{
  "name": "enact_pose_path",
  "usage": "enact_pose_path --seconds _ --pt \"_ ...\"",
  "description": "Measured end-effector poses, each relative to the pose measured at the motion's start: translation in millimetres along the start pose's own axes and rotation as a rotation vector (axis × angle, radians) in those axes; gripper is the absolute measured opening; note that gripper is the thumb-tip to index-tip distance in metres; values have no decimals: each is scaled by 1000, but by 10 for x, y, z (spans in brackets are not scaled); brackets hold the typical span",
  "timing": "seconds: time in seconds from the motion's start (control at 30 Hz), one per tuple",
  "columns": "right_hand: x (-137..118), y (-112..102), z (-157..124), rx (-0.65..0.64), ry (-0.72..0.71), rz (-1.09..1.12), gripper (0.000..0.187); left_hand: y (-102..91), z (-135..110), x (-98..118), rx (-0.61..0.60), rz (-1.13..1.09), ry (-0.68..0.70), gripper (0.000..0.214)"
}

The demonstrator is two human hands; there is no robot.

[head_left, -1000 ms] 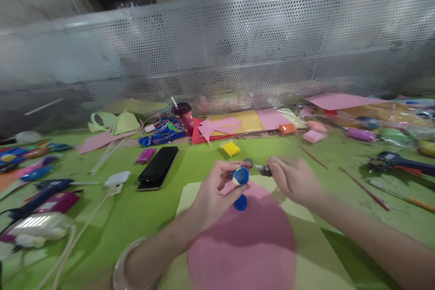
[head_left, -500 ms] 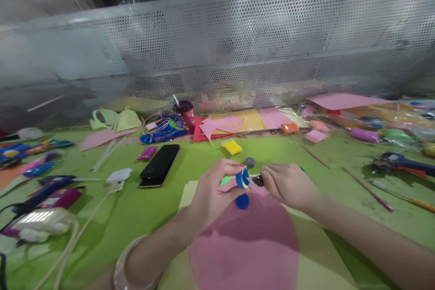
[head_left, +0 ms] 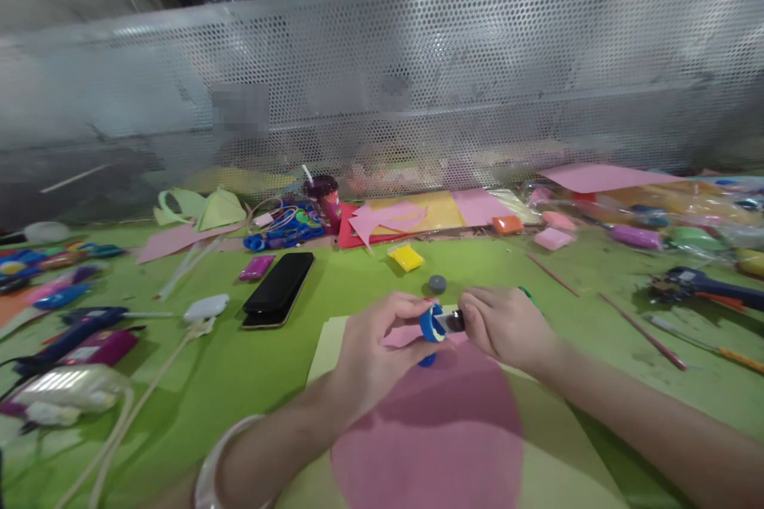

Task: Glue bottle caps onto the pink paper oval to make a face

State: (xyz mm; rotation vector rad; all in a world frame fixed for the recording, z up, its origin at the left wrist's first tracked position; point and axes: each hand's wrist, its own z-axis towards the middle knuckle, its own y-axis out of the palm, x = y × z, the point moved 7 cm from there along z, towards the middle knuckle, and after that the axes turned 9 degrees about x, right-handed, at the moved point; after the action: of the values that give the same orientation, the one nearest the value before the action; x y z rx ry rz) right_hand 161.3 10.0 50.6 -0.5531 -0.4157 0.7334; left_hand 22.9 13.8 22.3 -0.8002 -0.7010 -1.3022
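My left hand (head_left: 373,346) pinches a small blue pot (head_left: 430,324) between thumb and fingers, tilted toward the right. My right hand (head_left: 504,326) is closed round a thin dark tool (head_left: 454,321) whose pale tip sits at the pot's mouth. Both hands hover over a pink paper circle (head_left: 430,437) lying on a pale yellow sheet (head_left: 555,445). A second blue piece (head_left: 426,360), perhaps the pot's lid, peeks out just below the pot. A bracelet circles my left wrist.
A black phone (head_left: 278,290), a grey cap (head_left: 438,283) and a yellow block (head_left: 406,258) lie on the green mat beyond the hands. Glue guns (head_left: 695,285) sit right and left. Coloured paper, scissors and a cup line the perforated metal screen (head_left: 418,95).
Both hands have dropped slightly toward the pink circle. The pot has tilted more toward the tool, and the tool's tip has come up to its mouth.
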Motion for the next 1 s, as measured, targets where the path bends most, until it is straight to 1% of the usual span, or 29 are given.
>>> enact_pose_path --seconds 0.1,0.3,0.4,0.57,0.77,1.0 --pt "15 6 -4 -3 13 25 46 -14 -1 29 8 -4 49 31" --pt "43 83 -41 -92 45 69 45 -60 29 100 24 57 164 24" --pt "44 76 -45 -80 43 51 44 -56 21 160 20 62 228 25" --pt "24 35 -29 -32 28 18 44 -67 10 148 46 79 190 25" --pt "-9 0 4 5 -13 0 46 -42 4 136 6 120 136 23" --pt "-21 -2 -13 21 -29 1 44 -28 -14 120 8 53 94 27"
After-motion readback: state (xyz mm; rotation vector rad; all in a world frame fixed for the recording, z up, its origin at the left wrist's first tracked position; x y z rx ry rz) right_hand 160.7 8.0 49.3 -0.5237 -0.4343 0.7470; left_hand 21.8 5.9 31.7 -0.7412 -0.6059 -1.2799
